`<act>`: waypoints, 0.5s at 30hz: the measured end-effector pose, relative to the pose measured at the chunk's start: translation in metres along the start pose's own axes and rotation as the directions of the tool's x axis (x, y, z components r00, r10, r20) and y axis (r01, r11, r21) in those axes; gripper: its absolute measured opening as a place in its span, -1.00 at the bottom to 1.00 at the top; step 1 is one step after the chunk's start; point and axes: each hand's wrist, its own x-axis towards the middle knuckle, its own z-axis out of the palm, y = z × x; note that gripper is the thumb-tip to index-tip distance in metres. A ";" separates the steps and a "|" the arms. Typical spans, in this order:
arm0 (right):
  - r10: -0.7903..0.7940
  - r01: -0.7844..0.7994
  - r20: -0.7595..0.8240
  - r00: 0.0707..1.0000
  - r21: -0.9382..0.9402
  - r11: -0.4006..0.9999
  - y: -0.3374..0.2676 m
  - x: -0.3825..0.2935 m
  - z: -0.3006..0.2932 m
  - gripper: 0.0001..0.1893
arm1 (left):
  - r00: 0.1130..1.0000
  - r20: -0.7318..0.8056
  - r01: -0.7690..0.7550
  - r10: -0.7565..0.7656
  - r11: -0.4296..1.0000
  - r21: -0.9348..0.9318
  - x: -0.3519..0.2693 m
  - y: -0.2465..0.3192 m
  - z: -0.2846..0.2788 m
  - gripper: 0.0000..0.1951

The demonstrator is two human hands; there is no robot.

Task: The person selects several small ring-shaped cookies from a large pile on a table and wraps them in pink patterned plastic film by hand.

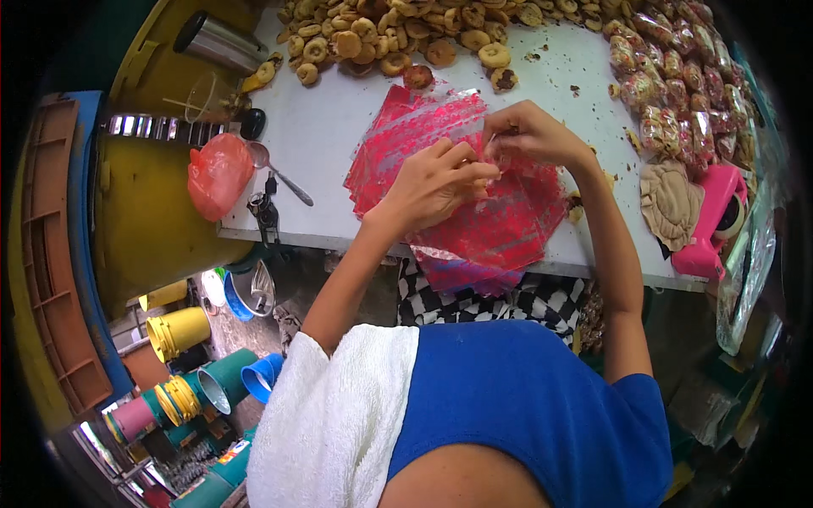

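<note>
A stack of clear plastic bags with pink-red print [489, 238] lies fanned out on the white tabletop [317, 117], its lower end hanging over the front edge. Above the middle of the stack is my left hand [441, 184], palm down with curled fingers. My right hand [524, 134] is bent inward at the stack's upper right, thumb and fingers close together near my left fingertips. Whether either hand pinches a bag is hidden by the fingers. Beyond the stack sits a heap of ring-shaped baked pieces [394, 62], some with dark, burnt-looking parts.
Filled, wrapped packs [692, 82] are piled at the right, behind a beige cloth [670, 203] and a pink tape dispenser [708, 222]. Leftward lie a spoon [289, 181], a red plastic bag [219, 178] and a steel tumbler [222, 41]. Crumbs dot the table.
</note>
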 end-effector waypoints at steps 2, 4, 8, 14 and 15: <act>-0.057 0.038 -0.129 0.990 -0.144 0.989 -0.010 -0.004 0.009 -0.92 | 1.000 0.016 0.025 -0.026 0.999 0.033 0.003 0.005 -0.002 -0.72; -0.320 0.129 -0.492 0.810 -0.383 0.915 -0.016 -0.009 0.032 -0.89 | 0.997 0.019 0.067 -0.069 0.995 0.070 0.001 0.008 0.001 -0.71; 0.490 -0.538 -0.522 0.698 0.069 0.840 -0.045 -0.046 0.051 -0.81 | 0.965 -0.170 0.199 -0.202 0.979 -0.038 -0.006 0.012 0.009 -0.66; 0.433 -0.371 -0.580 0.690 0.230 0.900 -0.026 -0.035 0.097 -0.80 | 0.968 -0.192 0.177 -0.161 0.982 0.067 -0.005 0.009 0.009 -0.62; 0.430 -0.369 -0.578 0.694 0.227 0.901 -0.021 -0.033 0.103 -0.80 | 0.972 -0.201 0.142 -0.125 0.987 0.074 -0.005 0.007 0.009 -0.63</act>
